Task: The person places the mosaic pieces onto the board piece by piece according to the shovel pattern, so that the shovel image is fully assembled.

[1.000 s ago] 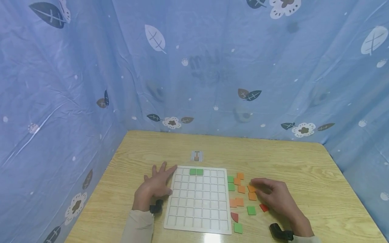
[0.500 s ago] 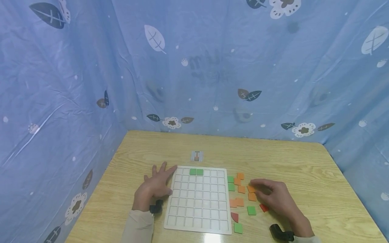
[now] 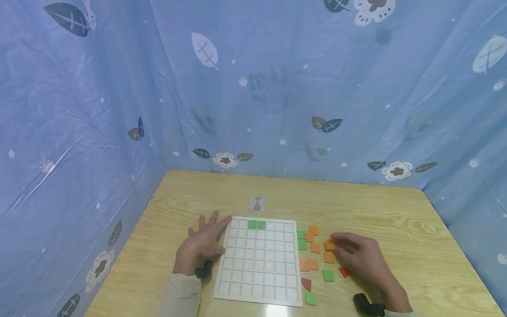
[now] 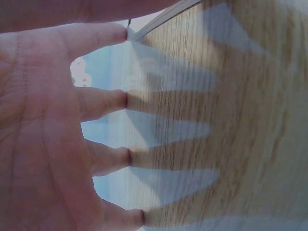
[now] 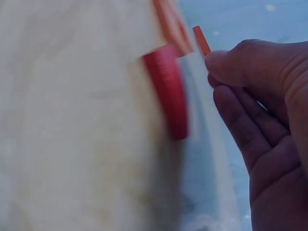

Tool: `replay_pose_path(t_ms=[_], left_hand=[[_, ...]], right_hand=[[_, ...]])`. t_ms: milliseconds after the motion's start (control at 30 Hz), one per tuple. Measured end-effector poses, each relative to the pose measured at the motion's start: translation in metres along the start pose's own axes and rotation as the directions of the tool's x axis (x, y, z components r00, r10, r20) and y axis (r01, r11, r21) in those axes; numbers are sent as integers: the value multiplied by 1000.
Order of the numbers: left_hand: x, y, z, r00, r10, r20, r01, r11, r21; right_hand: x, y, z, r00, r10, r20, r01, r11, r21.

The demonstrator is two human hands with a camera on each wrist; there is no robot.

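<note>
My left hand (image 3: 202, 243) lies spread at the left side of the white grid board (image 3: 256, 304), index fingertip at its upper left corner and thumb at its left edge. In the left wrist view the fingers (image 4: 103, 103) stand straight, tips down on the wood. Two green tiles (image 3: 256, 224) sit side by side in the board's top row. To the board's right, my right hand (image 3: 362, 257) pinches a thin orange tile (image 5: 201, 41) between thumb and fingers. Below that hand lies a red piece (image 5: 168, 94), near another orange tile (image 3: 329, 257).
Between board and right hand, several loose orange tiles (image 3: 315, 247), green tiles (image 3: 328, 275) and a red quarter-round piece (image 3: 306, 284) lie on the wooden table (image 3: 396, 220). A small printed pattern card (image 3: 257, 204) lies beyond the board. A blue curtain (image 3: 277, 88) hangs behind.
The orange tile at my right fingertips has turned slightly and now sits closer in the pinch. The left hand and the board stay put; the head view has shifted a little.
</note>
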State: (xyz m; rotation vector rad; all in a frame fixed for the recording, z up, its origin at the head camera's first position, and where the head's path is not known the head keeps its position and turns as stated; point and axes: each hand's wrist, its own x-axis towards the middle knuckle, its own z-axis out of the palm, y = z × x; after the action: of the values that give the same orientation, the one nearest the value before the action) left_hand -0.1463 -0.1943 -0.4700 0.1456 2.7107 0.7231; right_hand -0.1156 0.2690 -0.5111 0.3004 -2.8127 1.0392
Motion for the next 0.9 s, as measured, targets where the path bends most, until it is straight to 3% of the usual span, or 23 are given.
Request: replay_pose_path(t_ms=[467, 667, 900], left_hand=[[0, 3, -1, 1000, -7, 5, 7, 1000, 3], [0, 4, -3, 1000, -5, 5, 5, 1000, 9], [-1, 3, -2, 1000, -3, 9, 3, 1000, 4]], right_hand=[[-1, -27, -22, 994, -59, -91, 64, 997, 50], [7, -38, -21, 988, -111, -111, 115, 993, 32], [19, -54, -14, 982, -156, -111, 167, 980, 105]])
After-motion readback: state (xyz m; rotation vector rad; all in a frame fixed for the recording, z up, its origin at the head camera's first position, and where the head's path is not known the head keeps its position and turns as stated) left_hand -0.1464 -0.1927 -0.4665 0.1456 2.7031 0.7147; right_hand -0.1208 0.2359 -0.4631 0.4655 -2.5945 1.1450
